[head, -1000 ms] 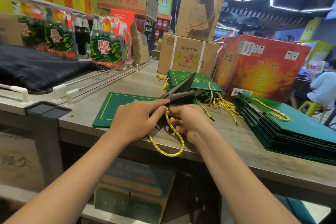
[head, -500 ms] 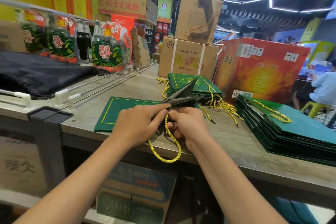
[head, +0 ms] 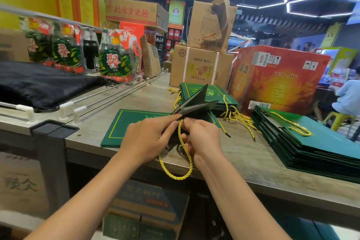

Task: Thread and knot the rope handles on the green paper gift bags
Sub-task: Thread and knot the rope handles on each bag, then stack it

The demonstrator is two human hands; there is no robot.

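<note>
A flat green paper gift bag point(head: 136, 122) lies on the wooden counter point(head: 243, 154), its upper flaps point(head: 196, 103) spread open like a beak. My left hand point(head: 148, 138) pinches the bag's top edge. My right hand point(head: 202, 138) grips the yellow rope handle point(head: 185, 158) where it enters the bag. The rope hangs in a loop over the counter's front edge. Where the rope passes through the bag is hidden by my fingers.
A stack of green bags point(head: 315, 142) with a yellow handle lies at the right. Another green stack point(head: 220, 95) and loose yellow ropes point(head: 239, 119) sit behind. Cardboard boxes point(head: 200, 66), an orange box point(head: 278, 80), a black cloth point(head: 42, 85), and a seated person point(head: 346, 97) far right.
The rope loop below my hands has shortened and risen slightly. Both hands stay at the bag's top edge.
</note>
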